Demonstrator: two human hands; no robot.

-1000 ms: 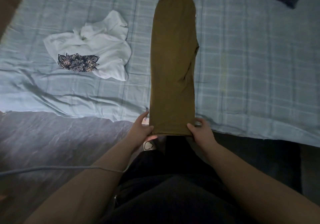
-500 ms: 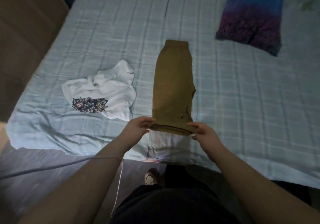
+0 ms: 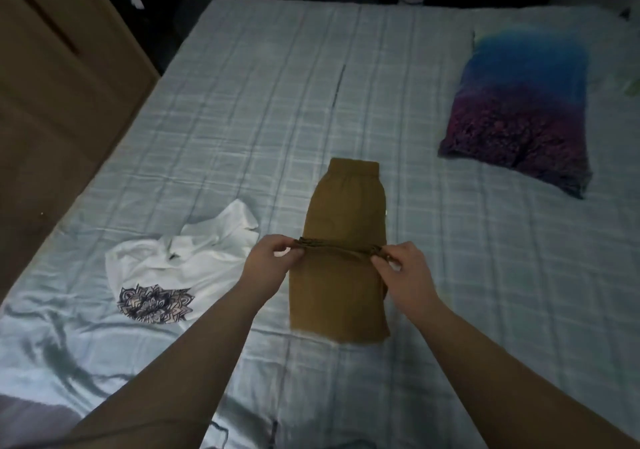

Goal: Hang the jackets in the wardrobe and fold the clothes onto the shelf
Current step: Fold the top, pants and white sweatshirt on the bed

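The olive trousers (image 3: 341,296) lay lengthwise on the bed (image 3: 263,109), toward its near edge, already doubled leg on leg. A second earlier their hem had rested at the bed's near edge. Now both hands had lifted it and carried it up the bed, about halfway to the waistband. The left hand (image 3: 273,258) pinched the hem's left corner between thumb and fingers, and the right hand (image 3: 401,268) pinched the right corner, each grip closed on cloth. The halving fold was therefore under way but not yet laid flat. A crumpled white T-shirt (image 3: 180,268) waited unfolded on the bed's left side, so the shelf step looked some way off.
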